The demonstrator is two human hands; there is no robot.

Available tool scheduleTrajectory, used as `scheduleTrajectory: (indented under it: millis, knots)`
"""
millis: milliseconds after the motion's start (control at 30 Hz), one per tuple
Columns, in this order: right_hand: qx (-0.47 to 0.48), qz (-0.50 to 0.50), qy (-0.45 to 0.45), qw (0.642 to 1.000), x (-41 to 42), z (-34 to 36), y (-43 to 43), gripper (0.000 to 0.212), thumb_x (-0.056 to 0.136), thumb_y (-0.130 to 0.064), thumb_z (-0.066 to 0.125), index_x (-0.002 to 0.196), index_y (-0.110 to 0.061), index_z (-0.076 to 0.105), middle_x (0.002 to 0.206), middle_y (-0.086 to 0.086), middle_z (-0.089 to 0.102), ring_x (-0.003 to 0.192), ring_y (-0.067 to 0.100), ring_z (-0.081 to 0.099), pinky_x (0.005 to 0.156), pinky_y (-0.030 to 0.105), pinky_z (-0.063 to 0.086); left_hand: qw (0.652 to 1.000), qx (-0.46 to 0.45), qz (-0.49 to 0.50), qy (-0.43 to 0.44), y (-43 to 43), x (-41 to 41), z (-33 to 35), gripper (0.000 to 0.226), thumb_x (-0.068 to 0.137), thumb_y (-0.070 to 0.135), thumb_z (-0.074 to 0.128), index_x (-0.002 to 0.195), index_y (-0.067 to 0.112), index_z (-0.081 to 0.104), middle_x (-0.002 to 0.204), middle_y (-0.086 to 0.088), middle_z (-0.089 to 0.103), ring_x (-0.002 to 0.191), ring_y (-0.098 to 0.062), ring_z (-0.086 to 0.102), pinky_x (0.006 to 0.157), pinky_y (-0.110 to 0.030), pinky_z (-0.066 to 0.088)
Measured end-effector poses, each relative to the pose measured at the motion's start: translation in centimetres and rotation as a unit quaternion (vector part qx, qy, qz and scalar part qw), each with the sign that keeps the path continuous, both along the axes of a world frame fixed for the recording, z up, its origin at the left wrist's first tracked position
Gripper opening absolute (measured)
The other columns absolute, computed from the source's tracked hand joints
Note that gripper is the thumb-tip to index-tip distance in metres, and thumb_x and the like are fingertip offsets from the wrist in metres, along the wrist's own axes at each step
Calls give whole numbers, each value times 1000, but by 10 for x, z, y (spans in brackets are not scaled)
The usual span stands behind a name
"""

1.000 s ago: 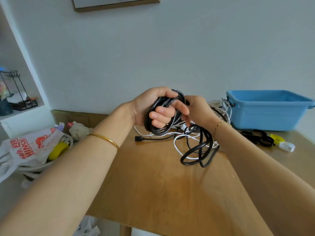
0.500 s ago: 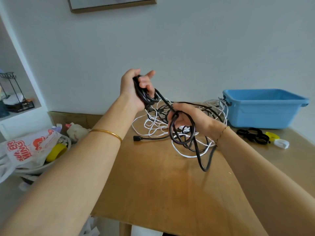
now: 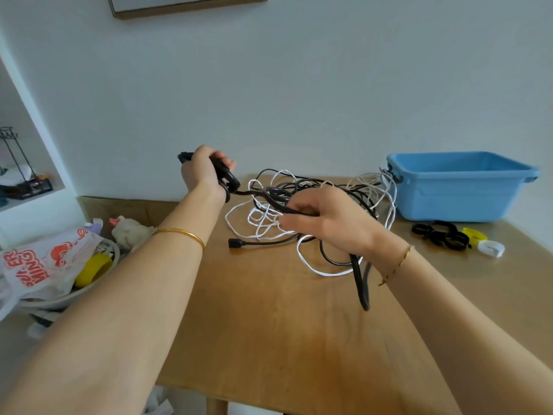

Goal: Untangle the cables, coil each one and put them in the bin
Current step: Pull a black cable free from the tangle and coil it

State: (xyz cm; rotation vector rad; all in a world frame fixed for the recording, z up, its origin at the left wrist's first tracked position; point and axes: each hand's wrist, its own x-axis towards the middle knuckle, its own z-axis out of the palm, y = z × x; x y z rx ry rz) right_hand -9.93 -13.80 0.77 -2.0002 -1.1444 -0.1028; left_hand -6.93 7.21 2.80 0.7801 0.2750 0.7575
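- Sitting at the far right of the wooden table (image 3: 269, 339), by the wall: blue bin (image 3: 449, 199).
- Black straps (image 3: 438, 235), yellow strap (image 3: 474, 235) and white strap (image 3: 490, 248) lie just in front of the bin.
- Off the table's left: printed plastic bag (image 3: 45, 259), yellow tape roll (image 3: 94, 266).
- Tangle of cables (image 3: 263, 223), white and black, lies on the table between the hands and the bin; white loops reach the bin's left side.
- Black plug (image 3: 235, 243) lies on the table left of the tangle.
- Left hand (image 3: 200, 172) raised over the table's back edge, fingers curled round bunched loops of thick black cable (image 3: 359, 280).
- Right hand (image 3: 323, 217) lower, over the tangle, pinching that cable; a loop hangs below the wrist.
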Motion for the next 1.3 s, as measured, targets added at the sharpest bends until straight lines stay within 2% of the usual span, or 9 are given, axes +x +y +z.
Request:
scheduleTrajectory:
  millis: [100, 233, 500, 600, 700, 867, 1000, 1133, 1300]
  knots:
    - [36, 5, -24, 999, -9, 10, 2, 37, 86, -15, 64, 58, -5, 43, 53, -5, 29, 50, 8, 26, 49, 21, 21, 983, 165, 51, 69, -4, 2, -10, 25, 90, 3, 44, 65, 7, 50, 43, 2, 57, 40, -14, 48, 76, -39, 54]
    - [172, 12, 39, 984, -11, 20, 6, 30, 87, -9, 60, 62, 2, 50, 49, -5, 34, 46, 7, 29, 44, 17, 23, 879, 451, 60, 141, -11, 2, -18, 21, 90, 4, 42, 82, -8, 58, 47, -4, 57, 36, -8, 52, 45, -17, 43]
    - [324, -89, 38, 941, 20, 31, 8, 33, 88, -14, 53, 55, -19, 53, 39, -12, 38, 41, 7, 31, 44, 22, 26, 694, 627, -164, 313, -31, -15, -14, 44, 94, 21, 41, 75, -10, 66, 51, -11, 65, 42, -21, 59, 52, -26, 54]
    - [328, -158, 35, 931, 44, 32, 6, 34, 90, -18, 52, 56, -19, 53, 45, -10, 41, 45, 13, 34, 50, 27, 29, 709, 572, -280, 305, -43, -26, -11, 61, 101, 42, 35, 84, -11, 60, 44, -6, 60, 37, -16, 52, 46, -22, 49]
    - [273, -201, 15, 941, 63, 28, 7, 29, 91, -20, 51, 62, -16, 55, 54, -3, 44, 51, 13, 39, 57, 28, 33, 726, 477, -405, 286, -41, -30, -11, 76, 94, 62, 27, 116, -6, 53, 53, -9, 62, 37, -15, 50, 41, -20, 44]
    - [193, -236, -18, 952, 81, 22, 9, 28, 94, -30, 49, 74, -14, 61, 59, -8, 45, 54, 10, 39, 60, 30, 33, 679, 399, -595, 164, -42, -34, -1, 92, 78, 70, 21, 119, -6, 52, 46, -2, 57, 30, -6, 43, 35, -16, 39]
    - [154, -242, -45, 957, 87, 16, 5, 29, 95, -35, 48, 82, -14, 63, 57, -10, 43, 52, 7, 38, 56, 28, 31, 606, 250, -753, 53, -29, -31, 2, 86, 90, 57, 46, 134, -15, 28, 56, -8, 61, 40, -8, 53, 37, -18, 42]
    - [137, -244, -48, 959, 89, 10, 3, 27, 96, -38, 47, 84, -17, 60, 58, -12, 43, 52, 4, 37, 54, 28, 30, 585, 197, -786, 22, -22, -29, -1, 85, 87, 56, 56, 129, -16, 39, 56, -11, 56, 38, -9, 41, 37, -20, 39]
    - [149, -261, -28, 953, 98, 10, -7, 29, 96, -39, 47, 82, -16, 59, 62, -8, 46, 56, 10, 40, 63, 31, 35, 633, 215, -742, 43, -13, -30, -1, 77, 83, 54, 63, 118, -14, 52, 53, -11, 53, 37, -8, 50, 37, -19, 45]
